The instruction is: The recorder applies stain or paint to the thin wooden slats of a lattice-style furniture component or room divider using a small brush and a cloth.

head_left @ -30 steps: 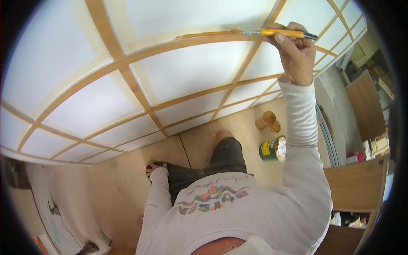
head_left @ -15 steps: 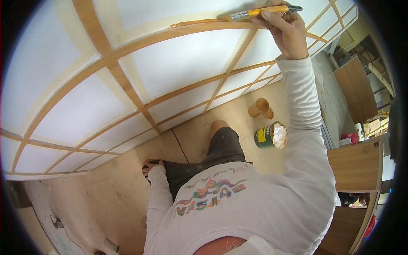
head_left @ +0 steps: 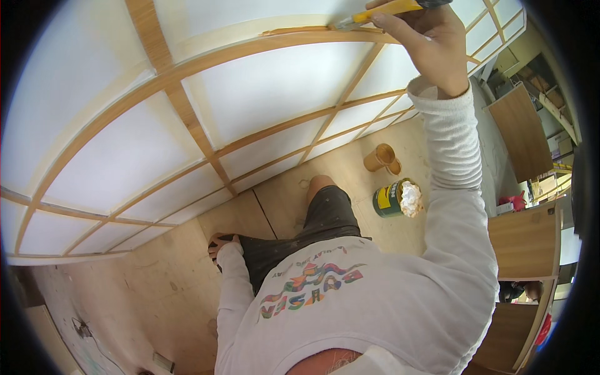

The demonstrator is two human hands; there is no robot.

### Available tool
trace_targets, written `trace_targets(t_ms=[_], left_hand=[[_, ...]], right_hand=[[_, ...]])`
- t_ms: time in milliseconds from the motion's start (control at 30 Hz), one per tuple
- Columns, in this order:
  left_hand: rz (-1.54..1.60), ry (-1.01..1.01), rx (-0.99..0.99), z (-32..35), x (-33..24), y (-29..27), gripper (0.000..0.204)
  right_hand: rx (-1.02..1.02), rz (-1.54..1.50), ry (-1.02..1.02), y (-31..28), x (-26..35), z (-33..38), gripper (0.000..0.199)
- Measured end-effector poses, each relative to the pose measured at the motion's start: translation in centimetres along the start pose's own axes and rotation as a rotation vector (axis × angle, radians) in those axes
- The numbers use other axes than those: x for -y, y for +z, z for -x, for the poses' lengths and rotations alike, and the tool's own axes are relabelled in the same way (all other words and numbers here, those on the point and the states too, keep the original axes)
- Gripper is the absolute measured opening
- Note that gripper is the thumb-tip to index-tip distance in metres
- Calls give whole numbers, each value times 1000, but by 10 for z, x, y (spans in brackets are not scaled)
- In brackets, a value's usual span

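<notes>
A paintbrush (head_left: 387,10) with a yellow handle and dark end is gripped between the thumb and fingers of my right hand (head_left: 434,47), raised at the upper right. Its bristles meet a wooden strip (head_left: 244,49) of a large white-panelled lattice frame. A wet orange-brown streak (head_left: 297,30) runs along the strip left of the brush, beside pale masking tape (head_left: 219,36). Lower down, my left hand (head_left: 224,245) rests on my left knee, fingers apart and holding nothing. The picture's top edge cuts off part of the brush handle and right hand.
On the plywood floor (head_left: 156,269) stand a brown cup (head_left: 379,159) and a green and yellow can (head_left: 389,200) topped with something white and crumpled. Wooden cabinets (head_left: 525,244) line the right side. At lower left lies a cable (head_left: 103,350).
My right hand has shifted slightly right and closer, its wrist turned a little. The brush stays against the strip, its handle now partly out of the picture. The left hand has not moved.
</notes>
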State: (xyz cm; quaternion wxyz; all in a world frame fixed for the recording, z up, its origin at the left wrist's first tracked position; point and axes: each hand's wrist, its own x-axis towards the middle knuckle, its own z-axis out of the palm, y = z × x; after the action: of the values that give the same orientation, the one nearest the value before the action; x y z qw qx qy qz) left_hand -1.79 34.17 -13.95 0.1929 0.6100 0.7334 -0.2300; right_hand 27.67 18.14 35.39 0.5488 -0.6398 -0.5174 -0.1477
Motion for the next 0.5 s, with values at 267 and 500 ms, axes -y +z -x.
trace_targets(t_ms=[267, 500], left_hand=[[-18, 15, 16, 1, 1, -6, 88], [7, 28, 8, 8, 1, -14, 87]], right_hand=[[161, 119, -95, 52, 39, -14, 31], [168, -133, -54, 62, 29, -20, 32]])
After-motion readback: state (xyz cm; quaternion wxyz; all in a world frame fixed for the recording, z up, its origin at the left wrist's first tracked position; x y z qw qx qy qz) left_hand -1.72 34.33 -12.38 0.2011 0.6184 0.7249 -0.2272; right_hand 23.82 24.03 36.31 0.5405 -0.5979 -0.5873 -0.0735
